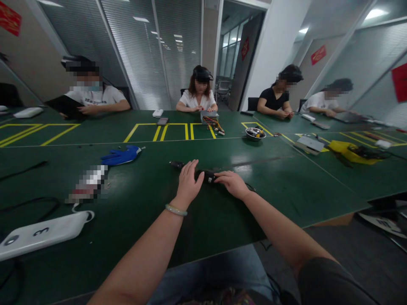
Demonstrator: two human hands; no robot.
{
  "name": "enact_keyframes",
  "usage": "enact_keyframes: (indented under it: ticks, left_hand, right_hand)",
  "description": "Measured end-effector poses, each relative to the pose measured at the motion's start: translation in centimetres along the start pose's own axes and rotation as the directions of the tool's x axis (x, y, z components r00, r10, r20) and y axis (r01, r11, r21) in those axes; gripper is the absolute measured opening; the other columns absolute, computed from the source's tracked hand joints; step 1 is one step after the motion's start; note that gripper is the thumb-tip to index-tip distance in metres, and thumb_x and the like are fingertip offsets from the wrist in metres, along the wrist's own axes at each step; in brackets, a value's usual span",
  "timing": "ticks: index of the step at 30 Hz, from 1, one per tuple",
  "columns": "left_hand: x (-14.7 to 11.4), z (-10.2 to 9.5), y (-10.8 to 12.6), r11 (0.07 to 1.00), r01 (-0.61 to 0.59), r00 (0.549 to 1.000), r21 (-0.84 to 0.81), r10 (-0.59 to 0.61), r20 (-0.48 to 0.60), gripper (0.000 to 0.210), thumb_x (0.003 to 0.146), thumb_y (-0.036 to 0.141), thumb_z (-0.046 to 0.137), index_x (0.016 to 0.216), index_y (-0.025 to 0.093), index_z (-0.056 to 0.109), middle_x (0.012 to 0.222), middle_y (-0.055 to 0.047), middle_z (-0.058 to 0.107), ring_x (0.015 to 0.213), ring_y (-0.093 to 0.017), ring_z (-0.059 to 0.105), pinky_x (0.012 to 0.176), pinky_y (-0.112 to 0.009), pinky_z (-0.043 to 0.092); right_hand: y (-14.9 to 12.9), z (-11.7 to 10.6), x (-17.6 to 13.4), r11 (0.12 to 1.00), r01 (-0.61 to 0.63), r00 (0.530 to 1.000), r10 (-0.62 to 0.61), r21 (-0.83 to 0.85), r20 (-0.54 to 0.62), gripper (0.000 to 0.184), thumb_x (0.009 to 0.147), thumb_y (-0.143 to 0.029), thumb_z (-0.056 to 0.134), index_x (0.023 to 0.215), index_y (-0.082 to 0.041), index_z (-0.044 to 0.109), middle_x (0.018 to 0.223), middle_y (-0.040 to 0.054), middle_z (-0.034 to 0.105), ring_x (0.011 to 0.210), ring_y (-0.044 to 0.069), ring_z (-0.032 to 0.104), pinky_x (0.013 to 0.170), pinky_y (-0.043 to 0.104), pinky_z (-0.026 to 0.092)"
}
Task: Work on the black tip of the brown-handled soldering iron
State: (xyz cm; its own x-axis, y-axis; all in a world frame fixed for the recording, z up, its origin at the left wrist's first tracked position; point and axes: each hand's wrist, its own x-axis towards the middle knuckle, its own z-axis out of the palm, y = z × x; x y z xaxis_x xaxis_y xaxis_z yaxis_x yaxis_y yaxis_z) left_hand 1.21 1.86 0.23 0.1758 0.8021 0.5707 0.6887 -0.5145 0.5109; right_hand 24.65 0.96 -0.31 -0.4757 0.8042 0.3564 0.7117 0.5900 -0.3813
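Left grip [189, 181], right grip [233, 184] at black device [209, 176] — green tabletop [140, 197]

A long green table [222, 231], marked with yellow lines [130, 133], spans the room above a dark grey floor [333, 242]. Behind it stand glass partitions [133, 51] with horizontal blinds, reflecting strips of light. Beside a white wall section [280, 46], a doorway with a dark door [246, 63] shows chairs [223, 87] beyond. Red paper decorations [319, 55] hang on the walls; a bright ceiling light [376, 14] glows upper right.

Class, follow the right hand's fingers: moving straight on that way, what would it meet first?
The right hand would likely meet the black device first, just ahead of it; whether they touch is hard to tell.
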Motion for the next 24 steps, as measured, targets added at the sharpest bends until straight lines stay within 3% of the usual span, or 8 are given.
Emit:
enact_keyframes:
  ticks: [2, 4, 8, 12, 17, 22, 24]
  left_hand:
    - [0.0, 0.3, -0.2, 0.999, -0.019, 0.997, 0.047, 0.015, 0.077, 0.049, 0.097, 0.040, 0.040, 0.143, 0.022, 0.037, 0.148, -0.009, 0.041, 0.140, -0.026, 0.029, 0.116, -0.051, 0.020]
    - [-0.1, 0.5, -0.3, 0.996, -0.034, 0.986, 0.083, 0.020, 0.164, 0.045, 0.097, 0.043, 0.037, 0.138, 0.025, 0.045, 0.144, -0.007, 0.046, 0.139, -0.028, 0.033, 0.115, -0.057, 0.014]
    - [0.0, 0.2, -0.4, 0.989, -0.075, 0.976, 0.130, 0.047, 0.212, 0.042, 0.095, 0.049, 0.039, 0.126, 0.026, 0.057, 0.129, -0.007, 0.059, 0.126, -0.028, 0.047, 0.115, -0.058, 0.012]
    - [0.2, -0.3, -0.9, 0.981, -0.066, 0.979, 0.185, 0.028, 0.201, 0.046, 0.093, 0.053, 0.042, 0.125, 0.024, 0.058, 0.123, -0.009, 0.059, 0.123, -0.029, 0.047, 0.115, -0.057, 0.014]
    - [0.4, 0.0, -1.6, 0.977, -0.084, 0.968, 0.197, 0.033, 0.250, 0.044, 0.091, 0.057, 0.043, 0.111, 0.021, 0.060, 0.137, -0.010, 0.049, 0.139, -0.033, 0.028, 0.115, -0.060, 0.011]
    - [0.5, -0.1, -2.0, 0.964, -0.138, 0.952, 0.227, 0.066, 0.300, 0.054, 0.078, 0.063, 0.061, 0.114, 0.023, 0.059, 0.114, -0.010, 0.060, 0.118, -0.032, 0.048, 0.114, -0.061, 0.004]
    - [0.7, -0.3, -2.1, 0.963, -0.161, 0.933, 0.217, 0.077, 0.351, 0.054, 0.076, 0.064, 0.062, 0.112, 0.024, 0.060, 0.109, -0.008, 0.060, 0.111, -0.030, 0.052, 0.114, -0.059, 0.009]
  right_hand:
    - [-0.3, -0.6, -1.3, 1.000, -0.004, 1.000, 0.005, -0.020, 0.022, 0.046, 0.091, -0.011, 0.050, 0.129, -0.034, 0.057, 0.129, 0.0007, 0.056, 0.117, 0.019, 0.052, 0.102, 0.039, 0.039]
    - [-0.1, -0.9, -2.4, 0.995, -0.094, 0.995, 0.094, -0.044, -0.014, 0.056, 0.089, -0.014, 0.055, 0.141, -0.033, 0.046, 0.130, 0.0030, 0.055, 0.117, 0.020, 0.052, 0.101, 0.039, 0.041]
    - [1.2, -1.2, -3.3, 0.959, -0.269, 0.962, 0.264, -0.085, -0.067, 0.037, 0.089, -0.029, 0.063, 0.126, -0.027, 0.061, 0.113, 0.0047, 0.061, 0.098, 0.019, 0.059, 0.089, 0.033, 0.046]
    - [1.7, -1.1, -3.2, 0.965, -0.215, 0.976, 0.217, -0.148, -0.003, 0.019, 0.093, -0.031, 0.059, 0.107, -0.025, 0.070, 0.102, 0.0039, 0.062, 0.093, 0.018, 0.058, 0.085, 0.031, 0.045]
    - [0.9, -1.1, -3.0, 0.954, -0.170, 0.985, 0.172, -0.248, -0.016, 0.015, 0.094, -0.028, 0.057, 0.102, -0.026, 0.070, 0.102, 0.0040, 0.062, 0.097, 0.020, 0.054, 0.088, 0.034, 0.040]
    - [0.8, -1.0, -3.0, 0.933, -0.217, 0.976, 0.202, -0.288, -0.080, 0.017, 0.096, -0.027, 0.054, 0.104, -0.026, 0.070, 0.102, 0.0045, 0.063, 0.097, 0.021, 0.054, 0.089, 0.036, 0.037]
    - [1.0, -1.0, -3.0, 0.934, -0.236, 0.972, 0.222, -0.268, -0.080, 0.018, 0.096, -0.027, 0.054, 0.103, -0.025, 0.070, 0.101, 0.0045, 0.064, 0.097, 0.021, 0.054, 0.089, 0.036, 0.037]
